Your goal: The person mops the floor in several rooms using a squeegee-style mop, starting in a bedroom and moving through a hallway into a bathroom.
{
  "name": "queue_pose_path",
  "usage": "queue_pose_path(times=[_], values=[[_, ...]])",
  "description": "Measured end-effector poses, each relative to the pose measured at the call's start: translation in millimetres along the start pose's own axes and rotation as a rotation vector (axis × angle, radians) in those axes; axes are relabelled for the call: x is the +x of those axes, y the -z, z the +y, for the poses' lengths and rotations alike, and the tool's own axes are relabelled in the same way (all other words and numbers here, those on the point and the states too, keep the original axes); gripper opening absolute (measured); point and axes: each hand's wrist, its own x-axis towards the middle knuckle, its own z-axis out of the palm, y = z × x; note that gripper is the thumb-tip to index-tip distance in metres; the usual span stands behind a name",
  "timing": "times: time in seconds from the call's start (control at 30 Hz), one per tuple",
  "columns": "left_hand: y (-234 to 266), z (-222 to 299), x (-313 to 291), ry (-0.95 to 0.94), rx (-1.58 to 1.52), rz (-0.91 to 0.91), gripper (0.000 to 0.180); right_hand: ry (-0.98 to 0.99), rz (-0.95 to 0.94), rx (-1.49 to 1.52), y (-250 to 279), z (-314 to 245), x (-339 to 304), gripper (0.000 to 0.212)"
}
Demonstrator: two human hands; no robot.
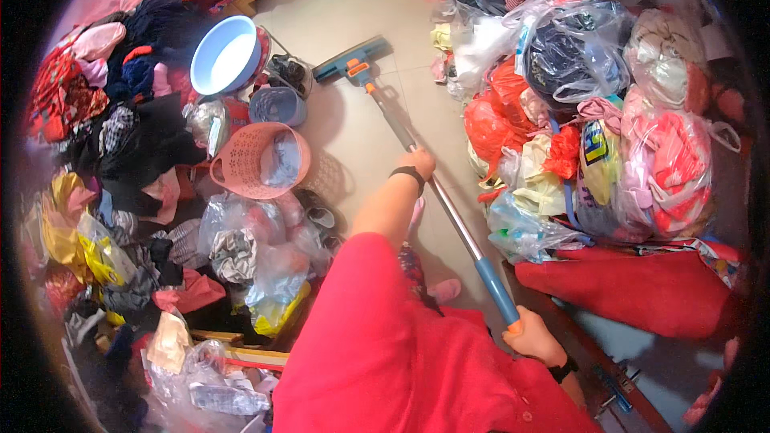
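A long-handled mop (453,220) with a silver pole, blue-grey grips and a flat blue-grey head (353,60) with orange parts slants across the tiled floor. My left hand (419,162) is wrapped round the pole about halfway along, a dark band on its wrist. At the lower end of the grip, my right hand (533,337) is closed round the orange-tipped end. The mop head lies on the floor at the far end, close to the tubs on the left. Its underside is hidden.
Along the left stand a light blue basin (226,54), a grey-blue bucket (277,106) and a pink perforated basket (265,162), beside heaped clothes (136,152). On the right, stuffed plastic bags (573,56) line the floor strip, with a red cushion-like item (634,289) nearer me.
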Motion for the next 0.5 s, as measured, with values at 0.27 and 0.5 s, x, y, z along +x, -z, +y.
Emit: queue_pose_path(times=[0.27, 0.5], values=[[-96, 73, -92, -0.246, 0.082, -0.058, 0.016, -0.098, -0.085, -0.003, -21, 115, -58, 0.028], [-148, 248, -215, -0.427, -0.101, -0.39, 0.014, -0.353, 0.097, 0.004, -50, 263, -199, 0.035]])
